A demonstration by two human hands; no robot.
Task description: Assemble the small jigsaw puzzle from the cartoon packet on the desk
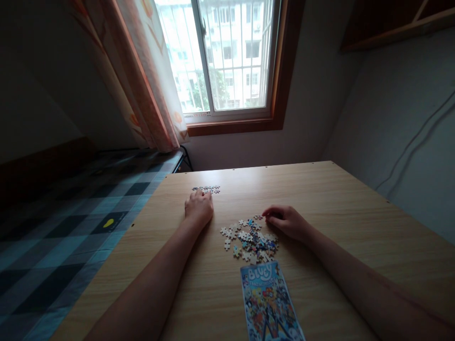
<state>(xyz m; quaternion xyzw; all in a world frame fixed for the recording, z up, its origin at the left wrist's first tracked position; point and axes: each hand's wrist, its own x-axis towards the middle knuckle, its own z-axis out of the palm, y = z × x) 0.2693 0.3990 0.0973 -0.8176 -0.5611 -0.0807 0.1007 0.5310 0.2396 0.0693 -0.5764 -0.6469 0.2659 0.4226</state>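
A loose pile of small puzzle pieces (250, 239) lies on the wooden table (337, 199) in front of me. My right hand (286, 221) rests at the pile's far right edge, its fingers curled down onto a piece there. My left hand (199, 207) lies knuckles up, fingers curled, just in front of a short joined row of puzzle pieces (206, 189) farther back. What its fingers hold is hidden. A colourful printed puzzle picture sheet (269, 303) lies near the table's front edge, just behind the pile.
A bed with a blue and black checked cover (71, 222) stands against the table's left side. A window (220, 57) with a patterned curtain (149, 76) is behind the table. A wall with a hanging cable (415, 142) runs along the right.
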